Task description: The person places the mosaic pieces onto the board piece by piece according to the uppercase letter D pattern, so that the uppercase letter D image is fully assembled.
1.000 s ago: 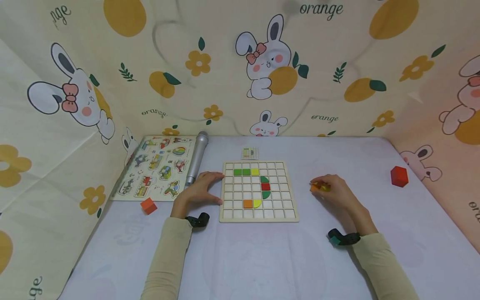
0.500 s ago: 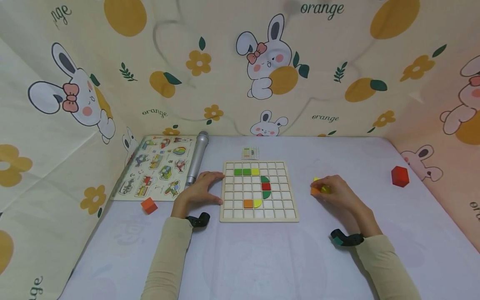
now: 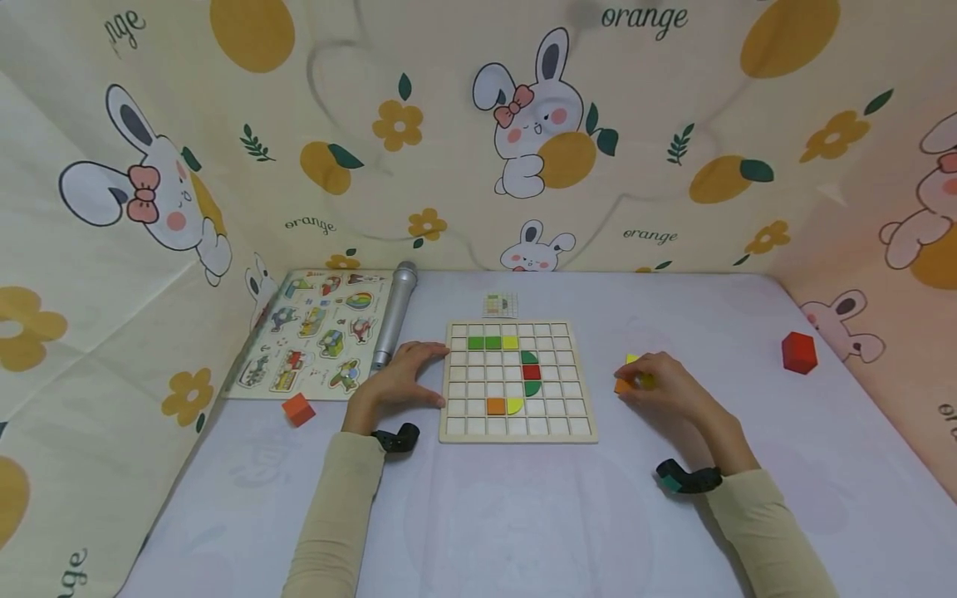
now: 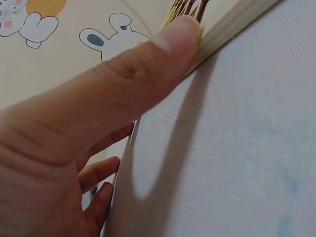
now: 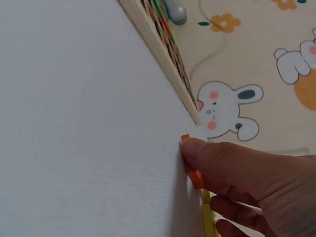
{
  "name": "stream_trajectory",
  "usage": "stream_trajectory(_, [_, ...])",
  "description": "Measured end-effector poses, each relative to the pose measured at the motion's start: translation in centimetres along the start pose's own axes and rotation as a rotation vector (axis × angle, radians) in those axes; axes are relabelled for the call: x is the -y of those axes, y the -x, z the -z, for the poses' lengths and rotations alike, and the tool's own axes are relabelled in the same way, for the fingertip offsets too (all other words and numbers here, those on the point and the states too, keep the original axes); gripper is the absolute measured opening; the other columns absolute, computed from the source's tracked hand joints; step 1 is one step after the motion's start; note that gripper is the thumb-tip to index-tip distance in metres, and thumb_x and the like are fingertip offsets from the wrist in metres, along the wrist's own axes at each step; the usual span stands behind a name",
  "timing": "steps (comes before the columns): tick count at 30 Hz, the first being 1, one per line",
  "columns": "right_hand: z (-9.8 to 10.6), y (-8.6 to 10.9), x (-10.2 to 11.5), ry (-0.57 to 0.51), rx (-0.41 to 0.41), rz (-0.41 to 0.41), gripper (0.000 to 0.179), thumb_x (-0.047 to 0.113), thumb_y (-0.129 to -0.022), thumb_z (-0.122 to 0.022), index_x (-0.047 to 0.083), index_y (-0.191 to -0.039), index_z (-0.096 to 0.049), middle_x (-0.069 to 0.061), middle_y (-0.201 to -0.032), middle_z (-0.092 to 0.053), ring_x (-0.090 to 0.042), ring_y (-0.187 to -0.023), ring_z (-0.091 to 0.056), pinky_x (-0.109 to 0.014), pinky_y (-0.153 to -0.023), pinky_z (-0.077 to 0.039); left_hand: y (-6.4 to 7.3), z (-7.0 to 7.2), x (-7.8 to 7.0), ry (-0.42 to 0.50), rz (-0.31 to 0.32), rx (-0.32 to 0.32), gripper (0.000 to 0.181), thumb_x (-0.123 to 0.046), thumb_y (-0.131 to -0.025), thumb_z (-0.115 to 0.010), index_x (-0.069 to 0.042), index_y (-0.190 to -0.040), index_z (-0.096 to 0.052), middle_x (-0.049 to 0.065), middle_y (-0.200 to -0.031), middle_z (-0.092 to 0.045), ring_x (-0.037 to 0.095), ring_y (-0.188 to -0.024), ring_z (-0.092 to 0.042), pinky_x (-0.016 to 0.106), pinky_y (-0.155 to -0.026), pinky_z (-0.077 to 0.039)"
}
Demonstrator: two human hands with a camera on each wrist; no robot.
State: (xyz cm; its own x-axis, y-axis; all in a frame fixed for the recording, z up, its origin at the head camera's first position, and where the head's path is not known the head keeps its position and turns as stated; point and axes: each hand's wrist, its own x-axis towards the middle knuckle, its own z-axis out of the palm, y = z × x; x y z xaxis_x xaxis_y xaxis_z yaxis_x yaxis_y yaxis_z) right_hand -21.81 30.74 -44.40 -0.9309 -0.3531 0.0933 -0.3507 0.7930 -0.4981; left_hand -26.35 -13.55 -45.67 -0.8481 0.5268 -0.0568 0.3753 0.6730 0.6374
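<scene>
A wooden grid board (image 3: 518, 440) lies flat on the table, with green, yellow, red and orange tiles in some of its cells. My left hand (image 3: 396, 386) rests at the board's left edge, thumb near the front and fingertips farther back; the left wrist view shows the thumb (image 4: 143, 74) against the rim. To the right of the board, my right hand (image 3: 676, 390) pinches an orange tile (image 5: 192, 170) between thumb and finger. Yellow pieces (image 5: 208, 219) sit under and beside its other fingers, partly hidden by them.
A small pattern card (image 3: 500, 305) lies behind the board. On the left are a picture puzzle board (image 3: 310, 332), a silver microphone-like stick (image 3: 394, 316) and an orange-red cube (image 3: 298, 409). A red block (image 3: 799, 353) stands at far right. Printed cloth walls surround the table.
My right hand has shifted slightly, and the orange tile is now a little nearer the board. A yellow piece has come into sight behind its fingers. The left hand stays at the board's edge.
</scene>
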Motion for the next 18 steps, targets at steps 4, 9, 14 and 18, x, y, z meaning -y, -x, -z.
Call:
stream_trajectory(4, [-0.2,0.0,0.0,0.010,-0.010,-0.018,0.026,0.010,-0.075,-0.077,0.004,-0.100,-0.071,-0.006,-0.096,-0.067,-0.024,-0.091,-0.052,-0.039,-0.079,-0.046,0.0,0.0,-0.1,-0.001,0.003,0.000,0.088,-0.033,-0.064,-0.084,-0.014,-0.139,-0.043,0.006,-0.147,-0.035,0.030,-0.137,-0.020,0.048,-0.113,-0.020])
stream_trajectory(9, [-0.7,-0.5,1.3,-0.050,-0.076,0.056,0.028,0.007,-0.074,-0.076,0.005,-0.102,-0.070,-0.004,-0.096,-0.066,-0.021,-0.090,-0.055,-0.038,-0.079,-0.046,0.0,0.0,-0.1,-0.003,0.000,-0.002,0.087,-0.033,-0.064,-0.085,-0.013,-0.139,-0.044,0.006,-0.147,-0.035,0.030,-0.137,-0.020,0.048,-0.113,-0.020])
stream_trajectory(14, [-2.2,-1.7,4.4,-0.122,-0.076,0.115,0.030,0.007,-0.076,-0.074,0.006,-0.105,-0.070,-0.002,-0.098,-0.064,-0.019,-0.090,-0.058,-0.038,-0.079,-0.052,0.0,0.0,0.0,-0.005,-0.002,0.001,0.088,-0.034,-0.064,-0.085,-0.014,-0.139,-0.043,0.006,-0.147,-0.035,0.030,-0.137,-0.021,0.048,-0.113,-0.019])
stream_trajectory(18, [-4.1,-2.9,7.2,-0.155,-0.049,0.163,0.030,0.012,-0.077,-0.075,0.008,-0.106,-0.070,-0.001,-0.099,-0.062,-0.017,-0.091,-0.056,-0.036,-0.079,-0.052,-0.1,0.0,0.1,-0.007,-0.005,0.005,0.088,-0.035,-0.064,-0.085,-0.014,-0.139,-0.043,0.006,-0.148,-0.035,0.030,-0.137,-0.020,0.048,-0.113,-0.019])
